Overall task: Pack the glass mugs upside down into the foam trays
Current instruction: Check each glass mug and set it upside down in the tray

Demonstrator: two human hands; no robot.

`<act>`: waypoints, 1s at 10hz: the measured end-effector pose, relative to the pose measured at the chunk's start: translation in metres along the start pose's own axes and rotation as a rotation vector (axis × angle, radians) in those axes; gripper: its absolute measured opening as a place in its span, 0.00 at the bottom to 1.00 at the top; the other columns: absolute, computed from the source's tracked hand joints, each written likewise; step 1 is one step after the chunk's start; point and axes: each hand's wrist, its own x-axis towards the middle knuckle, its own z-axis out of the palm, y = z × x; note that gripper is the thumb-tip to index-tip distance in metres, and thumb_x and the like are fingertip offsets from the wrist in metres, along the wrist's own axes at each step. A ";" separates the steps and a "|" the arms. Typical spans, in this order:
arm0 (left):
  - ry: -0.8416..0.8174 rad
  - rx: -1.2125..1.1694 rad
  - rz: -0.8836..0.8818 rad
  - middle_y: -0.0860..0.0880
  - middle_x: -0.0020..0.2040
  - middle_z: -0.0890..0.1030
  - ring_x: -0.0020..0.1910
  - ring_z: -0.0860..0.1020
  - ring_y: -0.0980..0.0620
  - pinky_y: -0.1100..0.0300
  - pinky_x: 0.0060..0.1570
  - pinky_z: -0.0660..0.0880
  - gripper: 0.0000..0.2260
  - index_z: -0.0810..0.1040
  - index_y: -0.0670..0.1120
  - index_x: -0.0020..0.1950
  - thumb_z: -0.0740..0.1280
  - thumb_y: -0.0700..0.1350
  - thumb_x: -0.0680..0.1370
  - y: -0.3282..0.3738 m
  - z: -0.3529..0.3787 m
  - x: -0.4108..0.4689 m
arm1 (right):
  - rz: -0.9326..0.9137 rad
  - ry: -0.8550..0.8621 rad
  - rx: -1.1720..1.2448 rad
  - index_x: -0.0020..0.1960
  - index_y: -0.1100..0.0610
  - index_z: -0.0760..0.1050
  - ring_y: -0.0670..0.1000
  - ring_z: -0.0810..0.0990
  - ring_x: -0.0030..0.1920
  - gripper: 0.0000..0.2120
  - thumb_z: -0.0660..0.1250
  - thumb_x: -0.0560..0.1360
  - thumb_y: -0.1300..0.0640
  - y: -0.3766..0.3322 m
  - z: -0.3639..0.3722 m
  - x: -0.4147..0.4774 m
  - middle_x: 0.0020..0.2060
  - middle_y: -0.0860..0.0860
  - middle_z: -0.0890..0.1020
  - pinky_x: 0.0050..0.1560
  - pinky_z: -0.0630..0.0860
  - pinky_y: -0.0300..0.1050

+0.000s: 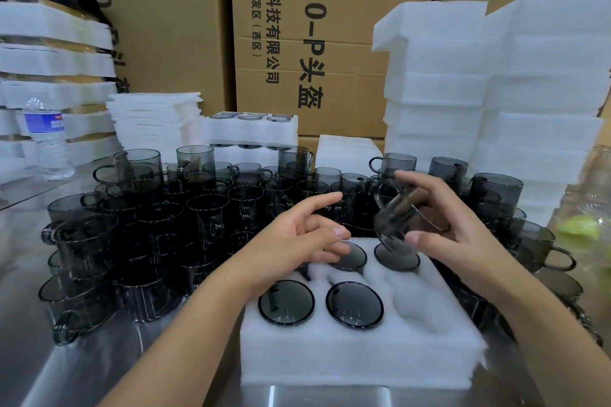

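1. The foam tray (pixel 347 357) sits dead centre on the metal tabletop (pixel 99 373), its near edge at 6 o'clock.
2. Four packed mugs (pixel 286 302) are bottoms-up in the tray: two in the near row and two in the far row. The pocket (pixel 420 304) at the tray's 4 o'clock corner is just bare foam. The far-left pocket is mostly under the left hand, so what's in it can't be told.
3. The right hand (pixel 463 235) has its fingers (pixel 426 185) and thumb wrapped round a glass mug (pixel 393 218). The mug is tilted and blurry, right over the far-right packed mug. Whether the two touch, can't tell.
4. The left hand (pixel 291 241) hovers over the tray's 10 o'clock corner, fingers (pixel 317 205) loose and spread, holding nothing.
5. Room to move is tight. Loose mugs (pixel 205 208) crowd the tray from 8 o'clock round past 12 to 3 o'clock, some stacked two high and hard up against the tray's left and right edges.
6. The only bare tabletop is the strip at 6–7 o'clock.
7. Further out:
   - a tall foam stack (pixel 496 92) at 1–2 o'clock
   - filled trays (pixel 251 132) at 12 o'clock
   - cardboard boxes (pixel 330 26) walling off the back
   - a water bottle (pixel 46 139) at 10 o'clock
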 end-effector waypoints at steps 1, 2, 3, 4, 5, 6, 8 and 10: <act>0.003 -0.001 -0.005 0.51 0.48 0.84 0.51 0.83 0.51 0.62 0.48 0.78 0.25 0.71 0.58 0.65 0.70 0.55 0.68 -0.001 -0.001 0.001 | 0.081 -0.223 -0.118 0.62 0.28 0.66 0.43 0.76 0.50 0.31 0.63 0.59 0.40 -0.006 -0.011 -0.002 0.53 0.35 0.74 0.48 0.72 0.38; 0.000 0.010 -0.011 0.51 0.49 0.84 0.51 0.83 0.51 0.62 0.48 0.78 0.25 0.72 0.56 0.65 0.70 0.54 0.69 -0.002 -0.001 0.001 | 0.153 -0.409 -0.213 0.60 0.30 0.69 0.41 0.76 0.48 0.29 0.64 0.59 0.39 -0.008 -0.017 -0.003 0.50 0.35 0.75 0.48 0.71 0.41; -0.007 0.022 -0.021 0.51 0.49 0.84 0.51 0.83 0.51 0.62 0.49 0.78 0.20 0.73 0.55 0.65 0.69 0.51 0.72 -0.002 -0.002 0.002 | 0.235 -0.510 -0.219 0.58 0.35 0.70 0.50 0.76 0.47 0.27 0.68 0.59 0.40 -0.008 -0.022 -0.006 0.46 0.40 0.76 0.51 0.73 0.52; -0.009 0.031 -0.029 0.51 0.48 0.84 0.51 0.83 0.52 0.63 0.49 0.78 0.18 0.74 0.54 0.63 0.67 0.49 0.73 -0.002 -0.002 0.002 | 0.248 -0.557 -0.205 0.56 0.38 0.72 0.52 0.75 0.47 0.25 0.71 0.60 0.40 -0.008 -0.025 -0.008 0.45 0.45 0.77 0.53 0.73 0.54; -0.012 0.036 -0.034 0.51 0.48 0.84 0.51 0.83 0.52 0.63 0.49 0.78 0.18 0.75 0.54 0.63 0.67 0.49 0.73 -0.001 -0.001 0.002 | 0.239 -0.582 -0.192 0.57 0.39 0.72 0.48 0.76 0.45 0.24 0.71 0.61 0.42 -0.008 -0.025 -0.009 0.46 0.45 0.77 0.48 0.72 0.45; -0.011 0.033 -0.036 0.51 0.48 0.84 0.51 0.83 0.52 0.63 0.49 0.78 0.17 0.75 0.53 0.63 0.67 0.49 0.73 -0.001 -0.001 0.002 | 0.240 -0.601 -0.169 0.57 0.39 0.72 0.43 0.76 0.45 0.24 0.71 0.61 0.44 -0.008 -0.025 -0.008 0.46 0.42 0.77 0.48 0.72 0.40; -0.011 0.019 -0.036 0.51 0.48 0.84 0.51 0.83 0.52 0.63 0.48 0.78 0.17 0.75 0.53 0.63 0.67 0.48 0.73 0.000 -0.001 0.000 | 0.209 -0.602 -0.147 0.55 0.39 0.72 0.39 0.73 0.39 0.23 0.74 0.62 0.46 -0.009 -0.025 -0.008 0.41 0.38 0.77 0.41 0.69 0.32; -0.015 0.015 -0.037 0.51 0.48 0.84 0.51 0.83 0.52 0.63 0.48 0.78 0.17 0.75 0.53 0.63 0.67 0.48 0.73 0.001 0.000 0.001 | 0.201 -0.637 -0.177 0.55 0.39 0.72 0.44 0.70 0.37 0.26 0.77 0.59 0.41 -0.006 -0.026 -0.008 0.40 0.43 0.76 0.39 0.67 0.41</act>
